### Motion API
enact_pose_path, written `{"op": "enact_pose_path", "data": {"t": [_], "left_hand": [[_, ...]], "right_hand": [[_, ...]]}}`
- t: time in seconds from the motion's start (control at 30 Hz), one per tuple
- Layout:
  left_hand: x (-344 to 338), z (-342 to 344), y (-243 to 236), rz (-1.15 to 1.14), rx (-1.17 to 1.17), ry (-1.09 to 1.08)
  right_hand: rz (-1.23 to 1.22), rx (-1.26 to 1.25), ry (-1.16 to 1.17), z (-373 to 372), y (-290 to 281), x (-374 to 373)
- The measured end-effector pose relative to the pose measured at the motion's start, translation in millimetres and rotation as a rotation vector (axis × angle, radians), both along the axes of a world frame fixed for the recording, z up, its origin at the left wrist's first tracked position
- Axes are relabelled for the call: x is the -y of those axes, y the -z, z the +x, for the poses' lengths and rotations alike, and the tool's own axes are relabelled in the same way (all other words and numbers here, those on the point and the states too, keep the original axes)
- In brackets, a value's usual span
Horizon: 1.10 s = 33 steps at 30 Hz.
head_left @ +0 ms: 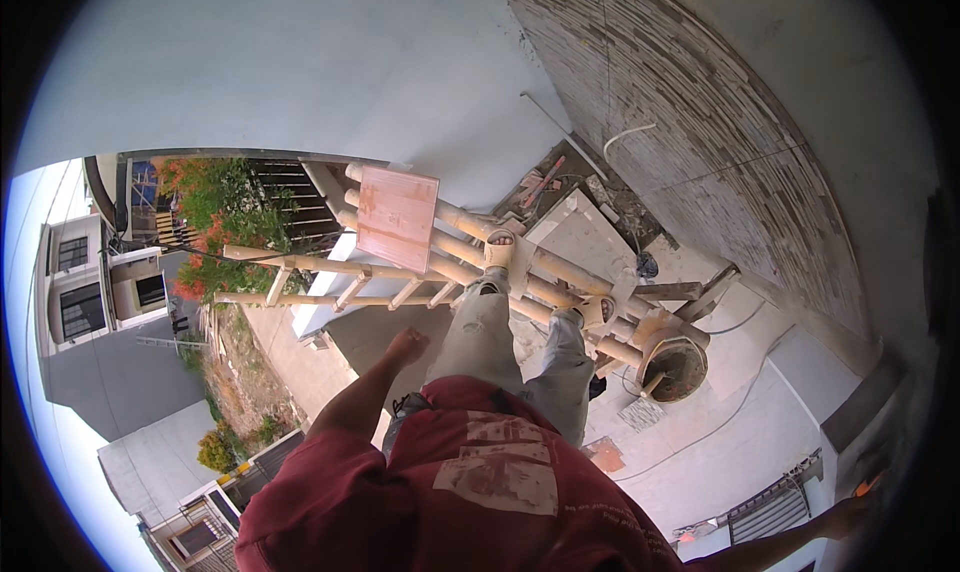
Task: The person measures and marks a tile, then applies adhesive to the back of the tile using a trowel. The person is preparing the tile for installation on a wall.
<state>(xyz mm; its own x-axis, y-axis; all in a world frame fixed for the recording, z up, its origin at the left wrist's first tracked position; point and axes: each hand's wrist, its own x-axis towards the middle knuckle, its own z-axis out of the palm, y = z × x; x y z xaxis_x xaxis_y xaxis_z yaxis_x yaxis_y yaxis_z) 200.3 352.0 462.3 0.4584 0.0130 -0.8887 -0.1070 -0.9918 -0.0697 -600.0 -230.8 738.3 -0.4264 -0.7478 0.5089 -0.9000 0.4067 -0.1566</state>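
My left hand [408, 346] hangs beside my hip, its fingers curled into a loose fist with nothing showing in it. Far out at the lower right, my right hand [848, 517] is in shadow near the picture's rim. Its fingers look closed around something with an orange part [868, 484], too dark to make out. My sandalled feet stand on a platform of bamboo poles [550, 264]. Ahead of my left foot, a reddish square tile [397, 217] lies on the poles. Beyond my right foot sits a round bucket [672, 370] with grey mix and a stick-like handle in it.
A bamboo ladder [350, 284] leans against the platform at the left. Narrow stone-look cladding [690, 122] covers the right wall, beside a plain pale wall [300, 67]. Far below are rubble [545, 187], a loose cable [735, 412] and a broken reddish piece [605, 454] on the ground.
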Motion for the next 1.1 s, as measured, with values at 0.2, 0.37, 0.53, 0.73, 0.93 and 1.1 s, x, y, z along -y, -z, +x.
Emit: {"op": "enact_pose_path", "data": {"t": [0.2, 0.37, 0.53, 0.73, 0.93, 1.1], "left_hand": [[-162, -27, 1, 0.184, -0.258, -0.058], [-159, -59, -70, 0.153, -0.416, -0.601], [-143, -73, -148, 0.169, -0.536, -0.957], [-153, -90, -193, 0.219, -0.628, -1.24], [-140, -69, -214, 0.273, -0.734, -1.315], [-95, 51, -270, 0.273, -0.795, -1.169]], "right_hand": [[1.003, 0.721, -0.264, 238, 145, -256], [1.989, 1.159, 0.395, 346, 83, -399], [2.347, 1.35, 0.339, 362, -18, -383], [2.544, 1.344, 0.227, 366, -50, -346], [2.639, 1.245, 0.144, 371, -36, -323], [2.778, 1.064, 0.151, 369, -11, -293]]}}
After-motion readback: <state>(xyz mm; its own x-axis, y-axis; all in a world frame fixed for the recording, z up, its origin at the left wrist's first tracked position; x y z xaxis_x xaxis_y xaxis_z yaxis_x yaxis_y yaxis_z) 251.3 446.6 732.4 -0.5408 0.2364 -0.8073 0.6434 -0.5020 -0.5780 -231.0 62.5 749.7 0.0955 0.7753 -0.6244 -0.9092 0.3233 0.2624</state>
